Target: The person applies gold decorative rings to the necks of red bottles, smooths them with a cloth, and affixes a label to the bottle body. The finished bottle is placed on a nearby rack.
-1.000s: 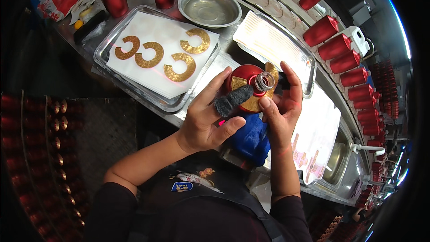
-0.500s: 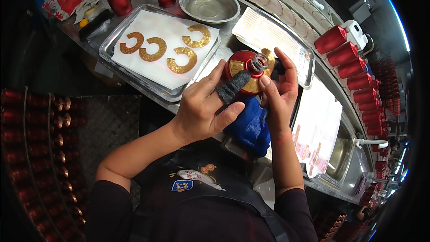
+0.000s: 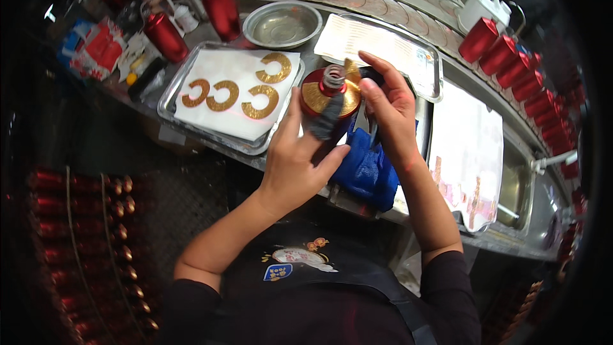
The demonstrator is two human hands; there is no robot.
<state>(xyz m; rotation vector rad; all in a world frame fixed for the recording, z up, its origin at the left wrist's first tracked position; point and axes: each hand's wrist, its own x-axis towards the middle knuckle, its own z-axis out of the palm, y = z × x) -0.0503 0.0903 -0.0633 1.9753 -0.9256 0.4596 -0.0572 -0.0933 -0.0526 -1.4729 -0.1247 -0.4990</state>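
Observation:
A red bottle with a bare threaded neck stands upright in my left hand, which closes around its near left side. A black finger sleeve on that hand lies against the bottle's shoulder. Around the shoulder curves a gold label, one end of it sticking up behind the neck. At the bottle's right side, my right hand has its thumb and forefinger apart, close to the label's raised end. Another dark finger covering shows between them. Whether those fingers touch the label is unclear.
To the left, a metal tray holds white paper with several gold C-shaped labels. Beyond stand a metal bowl and red bottles. A blue cloth lies below the bottle. A sink is at right, beside white sheets.
My right hand has drawn slightly off the bottle, its thumb leaving the shoulder. The bottle has turned in my left hand, showing a different part of the gold label. The head view has shifted.

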